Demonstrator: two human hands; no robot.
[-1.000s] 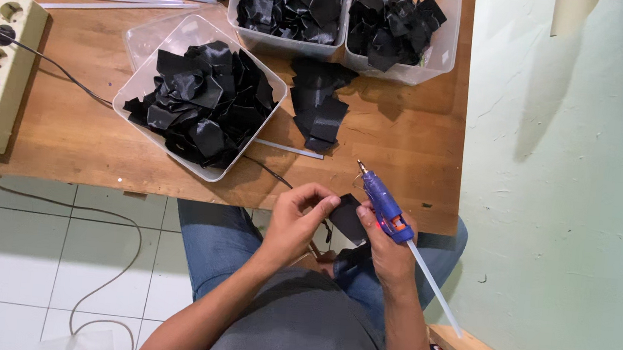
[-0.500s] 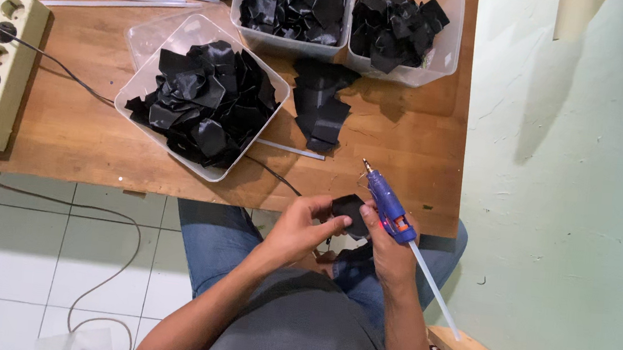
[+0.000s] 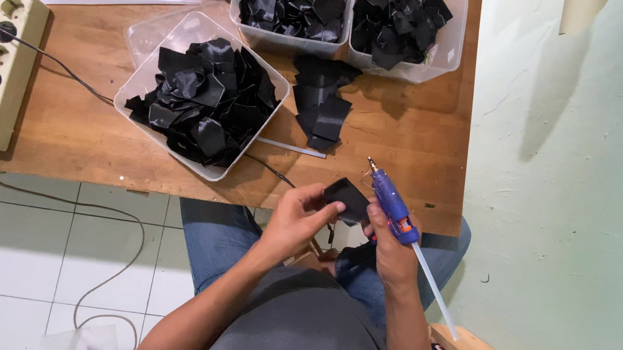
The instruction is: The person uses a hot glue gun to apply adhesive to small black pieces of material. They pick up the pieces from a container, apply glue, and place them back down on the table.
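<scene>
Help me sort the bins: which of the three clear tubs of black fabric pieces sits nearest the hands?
The tilted square tub left of centre, piled with black fabric; it lies closest to the left hand. The other two tubs stand side by side at the table's far edge.

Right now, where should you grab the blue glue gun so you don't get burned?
Grip the blue glue gun around its body near the handle, from the rear where the glue stick pokes out, as the right hand does. Its pointed metal nozzle aims away toward the table; keep fingers off that end.
</scene>
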